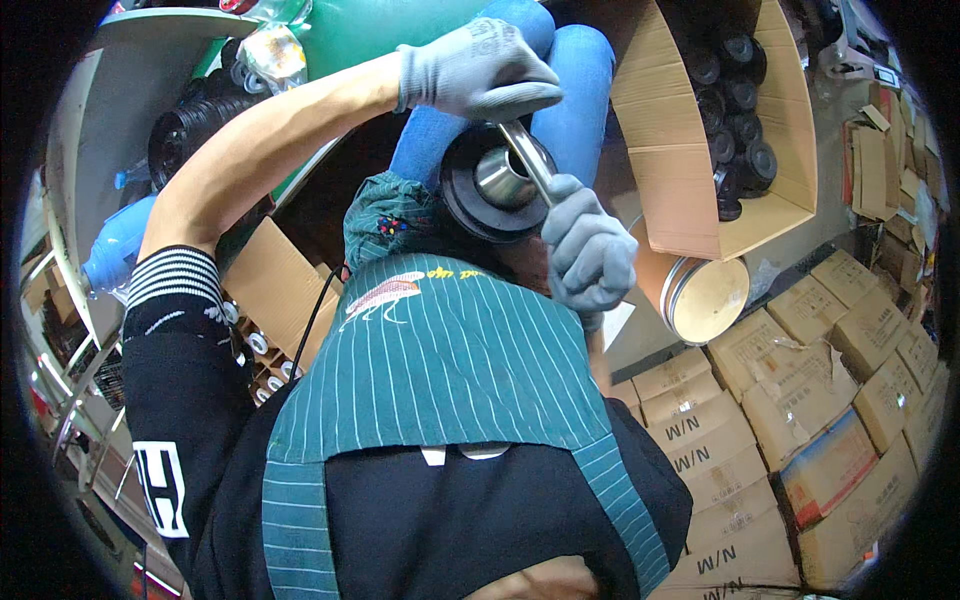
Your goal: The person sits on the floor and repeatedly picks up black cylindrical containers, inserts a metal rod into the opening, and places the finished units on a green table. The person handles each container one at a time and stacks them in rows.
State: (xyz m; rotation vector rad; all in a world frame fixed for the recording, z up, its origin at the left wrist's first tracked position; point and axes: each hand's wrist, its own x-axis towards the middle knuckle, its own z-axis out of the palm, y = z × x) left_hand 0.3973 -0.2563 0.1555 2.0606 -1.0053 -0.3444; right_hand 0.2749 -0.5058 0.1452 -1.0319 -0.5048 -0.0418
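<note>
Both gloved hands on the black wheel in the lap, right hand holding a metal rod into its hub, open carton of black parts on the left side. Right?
Not quite. In the head view the open carton of black parts is on the person's right. The rest holds: left hand, right hand, metal rod, black wheel.

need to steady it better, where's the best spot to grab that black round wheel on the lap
Grip the black wheel by its outer rim, coming from the far side as the left hand does now. The steel hub and metal rod in the right hand fill the centre.

Black round wheel (497, 182) with shiny metal hub, held on lap, face up toward camera. Slim metal rod (527, 160) slanting across hub, gripped at both ends.
</note>
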